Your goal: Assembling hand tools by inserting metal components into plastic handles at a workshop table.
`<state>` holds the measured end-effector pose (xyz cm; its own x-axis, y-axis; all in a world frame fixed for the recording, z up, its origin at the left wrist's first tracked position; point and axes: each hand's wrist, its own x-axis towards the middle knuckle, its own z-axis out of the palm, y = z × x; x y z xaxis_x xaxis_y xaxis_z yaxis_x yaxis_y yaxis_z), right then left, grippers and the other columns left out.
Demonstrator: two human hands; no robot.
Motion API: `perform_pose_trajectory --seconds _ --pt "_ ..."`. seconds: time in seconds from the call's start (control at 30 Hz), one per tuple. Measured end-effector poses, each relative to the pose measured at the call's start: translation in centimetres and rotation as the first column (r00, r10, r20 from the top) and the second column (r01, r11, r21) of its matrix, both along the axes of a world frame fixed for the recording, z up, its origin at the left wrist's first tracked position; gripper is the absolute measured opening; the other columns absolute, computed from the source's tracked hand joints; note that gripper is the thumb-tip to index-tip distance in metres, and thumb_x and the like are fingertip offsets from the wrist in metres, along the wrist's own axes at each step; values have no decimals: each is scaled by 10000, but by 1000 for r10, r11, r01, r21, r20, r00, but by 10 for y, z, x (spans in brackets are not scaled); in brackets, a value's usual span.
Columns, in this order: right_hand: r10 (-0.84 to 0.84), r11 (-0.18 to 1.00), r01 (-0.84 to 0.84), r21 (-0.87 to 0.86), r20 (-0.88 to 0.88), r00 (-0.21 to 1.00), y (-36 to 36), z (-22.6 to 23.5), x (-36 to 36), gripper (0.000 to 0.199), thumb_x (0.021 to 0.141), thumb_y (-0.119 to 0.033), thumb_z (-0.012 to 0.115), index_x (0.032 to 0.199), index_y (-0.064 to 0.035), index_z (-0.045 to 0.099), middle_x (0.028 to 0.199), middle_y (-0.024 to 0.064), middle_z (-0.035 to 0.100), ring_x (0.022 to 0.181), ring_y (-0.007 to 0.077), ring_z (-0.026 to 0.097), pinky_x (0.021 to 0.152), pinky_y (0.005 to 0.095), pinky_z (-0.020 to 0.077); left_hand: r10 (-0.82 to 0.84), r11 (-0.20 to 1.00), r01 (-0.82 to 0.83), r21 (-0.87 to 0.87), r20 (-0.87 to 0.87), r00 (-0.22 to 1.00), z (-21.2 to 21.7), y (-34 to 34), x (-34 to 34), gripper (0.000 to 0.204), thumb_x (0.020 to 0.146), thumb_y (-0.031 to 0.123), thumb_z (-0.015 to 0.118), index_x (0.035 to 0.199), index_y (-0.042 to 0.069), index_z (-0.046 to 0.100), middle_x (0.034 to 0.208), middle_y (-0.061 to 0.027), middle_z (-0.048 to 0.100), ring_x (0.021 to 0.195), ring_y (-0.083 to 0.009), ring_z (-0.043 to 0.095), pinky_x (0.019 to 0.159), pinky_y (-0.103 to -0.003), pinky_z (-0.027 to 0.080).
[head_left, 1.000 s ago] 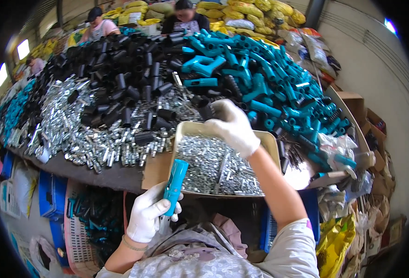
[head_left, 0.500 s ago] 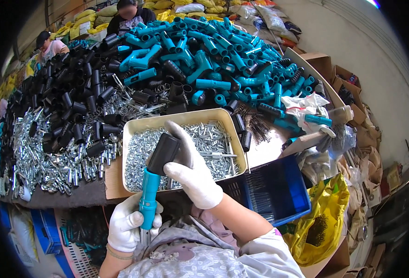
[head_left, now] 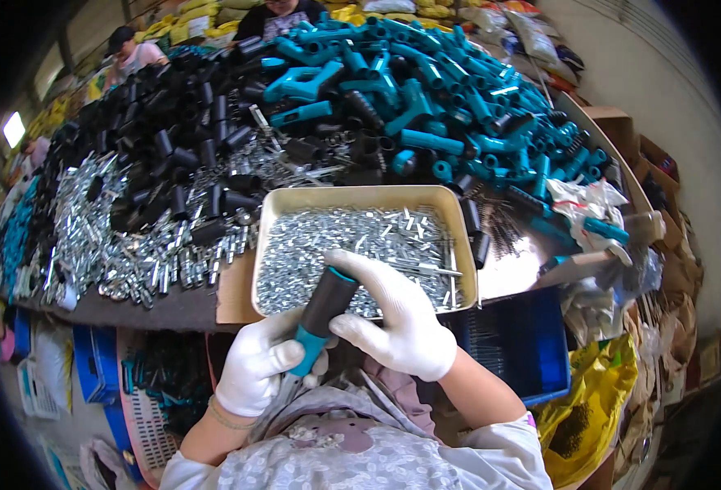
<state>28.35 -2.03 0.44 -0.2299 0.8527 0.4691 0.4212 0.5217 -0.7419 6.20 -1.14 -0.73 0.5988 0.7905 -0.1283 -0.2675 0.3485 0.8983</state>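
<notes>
My left hand [head_left: 258,363], in a white glove, is wrapped round a teal plastic tube [head_left: 306,353] held tilted in front of my body. A black cylindrical sleeve [head_left: 329,300] sits around the tube's upper part, and a teal rim shows at its top end. My right hand [head_left: 401,318], also gloved, grips the sleeve between its thumb and fingers. Just beyond my hands, a cream tray [head_left: 465,245] holds many small silver metal pins.
Piles of black sleeves [head_left: 164,143], teal handles [head_left: 434,69] and silver metal parts [head_left: 91,204] cover the table. A blue crate [head_left: 532,327] and yellow bag [head_left: 597,400] stand at right. Two people [head_left: 283,20] are across the pile.
The black sleeve has gone further down over the teal tube, whose teal rim now shows at the top. My right hand has come lower with it. The whole view has shifted.
</notes>
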Motion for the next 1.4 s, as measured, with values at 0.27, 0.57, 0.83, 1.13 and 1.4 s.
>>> perform_pose_trajectory --seconds 0.27,0.57,0.83,1.13,1.4 --pt "-8 1000 5 11 358 934 24 13 48 233 844 -251 711 990 -71 727 1037 124 677 1026 352 623 889 435 506 189 789 152 595 -471 862 -8 -9 -10 638 806 332 823 1297 -6 594 1092 -174 704 977 -197 699 881 -316 525" --pt "-551 827 445 344 648 525 58 -34 126 174 727 -180 760 863 -83 711 915 116 639 969 333 581 827 447 482 251 691 179 700 -465 849 -8 -7 0 496 743 130 812 1193 -2 649 970 -183 714 876 -277 731 791 -330 550" --pt "145 985 -161 62 208 967 7 25 37 199 830 -88 715 1028 -66 709 808 107 652 759 307 648 700 390 521 265 871 9 491 -486 833 -17 6 -16 689 814 480 790 1226 -44 613 937 -165 710 830 -147 667 789 -312 528" --pt "231 969 -243 37 199 952 25 20 9 272 931 -274 630 1137 -97 619 907 152 662 818 373 657 719 440 529 432 556 147 818 -436 790 -1 14 -2 634 735 366 860 1200 -9 645 960 -194 713 869 -327 728 769 -359 560" --pt "-806 558 731 392 466 365 261 50 136 421 853 -355 696 1120 -38 621 995 190 695 943 375 664 813 474 540 462 660 -13 751 -392 796 -6 16 4 748 788 567 766 1225 -23 623 955 -173 726 901 -254 734 813 -329 544"
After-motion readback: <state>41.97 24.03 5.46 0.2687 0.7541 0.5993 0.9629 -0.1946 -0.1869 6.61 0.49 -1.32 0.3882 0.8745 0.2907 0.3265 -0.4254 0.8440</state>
